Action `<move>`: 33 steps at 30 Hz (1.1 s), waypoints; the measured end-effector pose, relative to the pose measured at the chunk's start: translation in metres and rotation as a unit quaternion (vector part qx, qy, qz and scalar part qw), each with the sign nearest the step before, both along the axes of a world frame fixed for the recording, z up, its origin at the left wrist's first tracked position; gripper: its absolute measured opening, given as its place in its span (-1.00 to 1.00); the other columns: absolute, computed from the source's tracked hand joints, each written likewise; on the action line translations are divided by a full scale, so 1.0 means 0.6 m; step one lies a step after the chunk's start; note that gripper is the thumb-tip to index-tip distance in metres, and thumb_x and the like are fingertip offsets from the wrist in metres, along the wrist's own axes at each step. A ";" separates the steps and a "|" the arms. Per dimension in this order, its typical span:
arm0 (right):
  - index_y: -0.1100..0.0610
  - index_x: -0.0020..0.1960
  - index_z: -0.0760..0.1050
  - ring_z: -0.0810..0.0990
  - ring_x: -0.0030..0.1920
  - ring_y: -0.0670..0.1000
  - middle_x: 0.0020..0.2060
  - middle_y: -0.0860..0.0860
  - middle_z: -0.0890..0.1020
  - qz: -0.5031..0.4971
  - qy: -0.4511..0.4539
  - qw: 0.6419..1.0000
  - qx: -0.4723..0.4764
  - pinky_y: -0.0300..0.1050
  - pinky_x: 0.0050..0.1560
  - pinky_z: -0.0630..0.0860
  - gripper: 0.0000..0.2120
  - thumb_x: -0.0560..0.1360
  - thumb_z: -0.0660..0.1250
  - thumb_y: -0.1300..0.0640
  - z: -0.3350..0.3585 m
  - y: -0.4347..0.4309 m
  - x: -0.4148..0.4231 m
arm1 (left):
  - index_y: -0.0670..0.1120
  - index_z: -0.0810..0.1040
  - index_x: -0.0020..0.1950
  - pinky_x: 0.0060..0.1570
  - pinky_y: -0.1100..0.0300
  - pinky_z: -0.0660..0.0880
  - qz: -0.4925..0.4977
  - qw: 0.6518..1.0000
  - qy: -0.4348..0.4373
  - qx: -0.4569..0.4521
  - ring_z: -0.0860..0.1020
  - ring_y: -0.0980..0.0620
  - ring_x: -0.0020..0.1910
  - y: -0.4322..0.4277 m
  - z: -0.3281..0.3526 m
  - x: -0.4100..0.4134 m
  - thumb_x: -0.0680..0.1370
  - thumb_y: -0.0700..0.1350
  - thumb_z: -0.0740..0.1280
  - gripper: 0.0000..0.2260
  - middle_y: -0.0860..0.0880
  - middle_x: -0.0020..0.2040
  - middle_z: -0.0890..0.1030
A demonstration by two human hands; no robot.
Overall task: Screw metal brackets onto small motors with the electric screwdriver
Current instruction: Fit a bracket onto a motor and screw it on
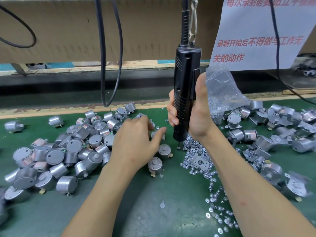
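My right hand (193, 115) grips the black electric screwdriver (185, 86), which hangs upright from a cable and a metal clip. Its bit tip (178, 145) points down at a screw on the green mat, at the left edge of a heap of screws (201, 166). My left hand (136, 139) reaches over the mat with fingers spread, its fingertips at a small metal part (156, 134) that is mostly hidden. Two bare motors (164, 151) (155, 165) stand just right of that hand. A metal bracket (200, 162) lies flat on the screws.
A big pile of bare motors (68, 151) covers the left of the green mat (153, 211). Motors with brackets fitted (273, 134) lie on the right. A clear plastic bag (222, 89) stands behind the screwdriver. Black cables (111, 65) hang at the back.
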State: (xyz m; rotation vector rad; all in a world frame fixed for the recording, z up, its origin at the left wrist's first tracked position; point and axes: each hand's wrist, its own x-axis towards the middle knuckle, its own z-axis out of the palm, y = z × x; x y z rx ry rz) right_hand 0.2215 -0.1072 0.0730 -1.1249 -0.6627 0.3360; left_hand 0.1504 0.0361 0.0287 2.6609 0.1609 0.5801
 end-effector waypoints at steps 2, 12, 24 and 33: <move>0.17 -0.21 0.34 0.37 -0.52 -0.03 -0.44 -0.01 0.41 -0.002 0.001 1.000 -0.002 -0.13 -0.45 0.27 -0.14 0.11 0.31 -0.65 0.001 0.000 0.000 | -0.02 0.58 0.08 -0.02 0.02 0.46 -0.016 0.999 -0.019 0.020 0.46 -0.06 0.07 0.011 -0.003 0.010 0.57 0.08 0.31 -0.79 0.07 -0.05 0.63; 0.17 -0.24 0.34 0.35 -0.52 0.02 -0.44 0.05 0.38 -0.012 -0.011 1.000 -0.017 -0.09 -0.43 0.29 -0.15 0.16 0.26 -0.67 0.001 0.002 -0.002 | 0.29 0.46 0.36 0.01 0.04 0.13 -0.119 0.975 0.161 0.100 0.14 0.12 0.09 0.030 -0.016 0.042 0.60 -0.09 0.14 -0.59 0.31 0.33 0.44; 0.14 -0.24 0.40 0.36 -0.49 0.03 -0.42 0.06 0.38 -0.004 -0.003 1.000 -0.023 -0.09 -0.42 0.31 -0.17 0.13 0.29 -0.67 0.001 0.004 -0.003 | 0.26 0.43 0.39 0.01 0.04 0.13 -0.100 0.971 0.173 0.135 0.25 0.01 0.25 0.023 -0.010 0.041 0.57 0.09 0.35 -0.61 0.22 0.32 0.46; 0.13 -0.24 0.41 0.37 -0.49 0.03 -0.42 0.05 0.41 -0.015 -0.010 0.999 -0.029 -0.12 -0.41 0.34 -0.17 0.10 0.29 -0.68 0.007 0.002 -0.006 | 0.16 0.46 0.37 0.15 -0.07 0.25 -0.078 0.972 0.169 0.144 0.32 -0.05 0.27 0.013 -0.009 0.033 0.58 0.10 0.32 -0.65 0.17 0.30 0.51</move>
